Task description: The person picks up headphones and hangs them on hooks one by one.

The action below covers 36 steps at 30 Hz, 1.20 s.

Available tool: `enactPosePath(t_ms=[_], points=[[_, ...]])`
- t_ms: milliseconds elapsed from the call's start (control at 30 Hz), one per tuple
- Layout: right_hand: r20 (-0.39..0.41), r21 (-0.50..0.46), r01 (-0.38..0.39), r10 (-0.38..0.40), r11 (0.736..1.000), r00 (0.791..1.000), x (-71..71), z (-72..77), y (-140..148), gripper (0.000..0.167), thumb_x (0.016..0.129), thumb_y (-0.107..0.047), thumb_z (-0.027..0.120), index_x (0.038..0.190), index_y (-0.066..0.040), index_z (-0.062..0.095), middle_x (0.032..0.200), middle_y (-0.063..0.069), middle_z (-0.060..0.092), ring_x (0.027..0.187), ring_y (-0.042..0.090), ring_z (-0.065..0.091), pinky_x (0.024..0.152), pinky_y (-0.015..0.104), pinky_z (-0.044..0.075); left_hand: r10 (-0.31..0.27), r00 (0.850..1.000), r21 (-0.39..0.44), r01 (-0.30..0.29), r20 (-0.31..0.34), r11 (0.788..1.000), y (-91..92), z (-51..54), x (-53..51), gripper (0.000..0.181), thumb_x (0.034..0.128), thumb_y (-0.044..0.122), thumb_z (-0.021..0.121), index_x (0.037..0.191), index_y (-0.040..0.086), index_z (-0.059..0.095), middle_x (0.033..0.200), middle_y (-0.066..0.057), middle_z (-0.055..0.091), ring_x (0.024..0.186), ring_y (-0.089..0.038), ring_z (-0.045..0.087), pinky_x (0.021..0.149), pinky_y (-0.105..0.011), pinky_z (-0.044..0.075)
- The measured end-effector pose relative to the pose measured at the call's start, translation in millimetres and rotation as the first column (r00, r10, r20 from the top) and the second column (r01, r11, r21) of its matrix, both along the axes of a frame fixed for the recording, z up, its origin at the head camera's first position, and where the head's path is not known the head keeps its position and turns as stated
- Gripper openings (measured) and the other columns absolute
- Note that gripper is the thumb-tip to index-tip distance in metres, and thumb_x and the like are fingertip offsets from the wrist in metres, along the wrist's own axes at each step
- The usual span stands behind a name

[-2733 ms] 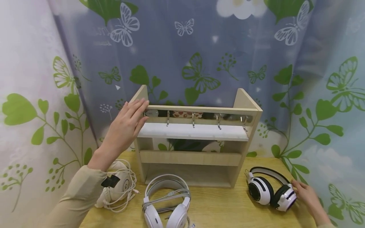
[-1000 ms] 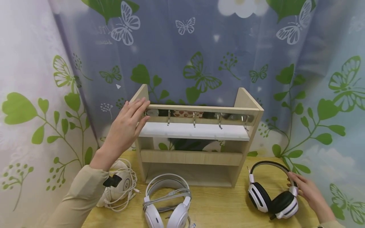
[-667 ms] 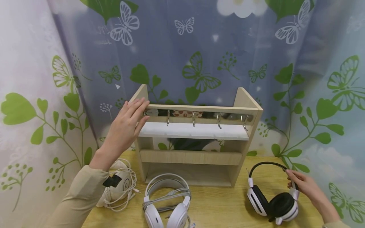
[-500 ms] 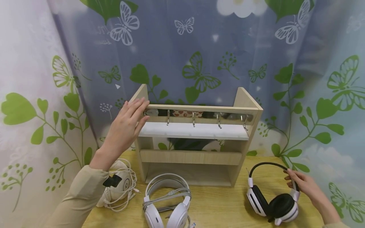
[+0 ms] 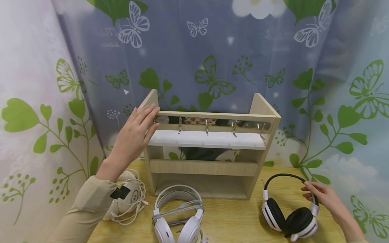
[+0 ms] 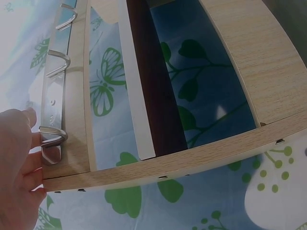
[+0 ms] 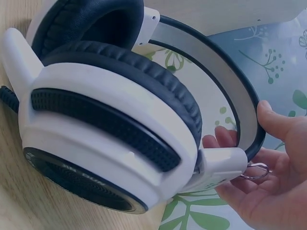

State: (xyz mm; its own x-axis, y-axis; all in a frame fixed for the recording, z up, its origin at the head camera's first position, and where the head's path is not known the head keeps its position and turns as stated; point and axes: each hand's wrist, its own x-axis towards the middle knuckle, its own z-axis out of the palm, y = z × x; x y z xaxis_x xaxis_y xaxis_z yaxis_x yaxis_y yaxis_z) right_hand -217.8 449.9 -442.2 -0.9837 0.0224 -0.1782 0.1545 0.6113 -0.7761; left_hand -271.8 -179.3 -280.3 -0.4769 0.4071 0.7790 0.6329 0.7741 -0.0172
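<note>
My right hand pinches the headband of a black-and-white pair of headphones on the right. Its thumb lies on the outer side of the band and its fingers reach around it in the right wrist view. The headphones tilt with the band raised and the ear cups low, close to the tabletop. My left hand rests, fingers extended, on the top left corner of a small wooden shelf. Several metal hooks run along the shelf's upper rail, and the left wrist view shows my fingers beside the end hook.
White headphones with a grey cable wound round them lie at the front middle of the wooden table. Another white pair, wrapped in white cable, lies below my left forearm. Patterned curtains enclose the back and sides.
My right hand has moved from the headphones' lower side up onto the headband. The headphones have turned and their band stands higher. My left hand stays on the shelf corner.
</note>
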Motion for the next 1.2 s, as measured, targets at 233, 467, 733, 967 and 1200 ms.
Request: enactPosePath(t_ms=[233,467,733,967,1200], points=[[-0.001,-0.062,0.033,-0.033,0.998,0.999,3.3,2.6,-3,0.073,0.111,-0.042,0.034,0.146,0.022,0.029,0.113,0.012,0.069,0.086,0.006,0.070,0.080,0.031,0.061,-0.002,1.000,0.001,0.002,0.004,1.000,0.1,0.1,0.1,0.053,0.1013,0.016,0.063,0.150,0.003,0.048,0.153,-0.018,0.047,0.143,-0.036,0.040,0.126,-0.049,0.018],[-0.032,-0.113,0.083,-0.087,0.990,0.996,10.6,0.8,-9,0.070,0.111,-0.039,0.036,0.145,0.022,0.028,0.102,-0.004,0.069,0.082,0.006,0.070,0.078,0.030,0.062,0.002,1.000,0.001,-0.002,0.010,1.000,-0.6,-0.3,-0.4,0.053,0.1014,0.017,0.063,0.150,0.003,0.047,0.153,-0.018,0.046,0.144,-0.036,0.040,0.127,-0.048,0.017],[-0.133,0.008,0.142,-0.140,0.990,0.981,15.8,-1.3,-20,0.068,0.111,-0.041,0.032,0.144,0.020,0.033,0.102,0.015,0.072,0.072,0.010,0.068,0.067,0.030,0.062,-0.001,1.000,0.007,0.001,0.008,1.000,-0.1,0.5,0.0,0.053,0.1010,0.015,0.063,0.150,0.003,0.048,0.153,-0.019,0.047,0.143,-0.037,0.041,0.127,-0.047,0.017],[-0.199,0.101,0.180,-0.157,0.979,0.967,22.1,1.3,-30,0.065,0.111,-0.041,0.032,0.141,0.016,0.042,0.104,0.021,0.072,0.068,0.008,0.068,0.063,0.030,0.062,-0.005,1.000,0.012,0.005,0.001,1.000,0.1,0.7,0.2,0.052,0.1005,0.014,0.064,0.149,0.003,0.049,0.152,-0.019,0.048,0.142,-0.037,0.041,0.126,-0.047,0.018],[-0.295,0.192,0.217,-0.154,0.957,0.943,26.4,4.3,-38,0.059,0.111,-0.039,0.034,0.135,0.013,0.050,0.100,0.019,0.073,0.063,0.009,0.067,0.057,0.026,0.057,-0.003,1.000,0.016,0.003,0.003,1.000,0.4,0.8,0.4,0.052,0.1005,0.014,0.064,0.149,0.003,0.049,0.152,-0.019,0.048,0.142,-0.037,0.042,0.126,-0.047,0.018]])
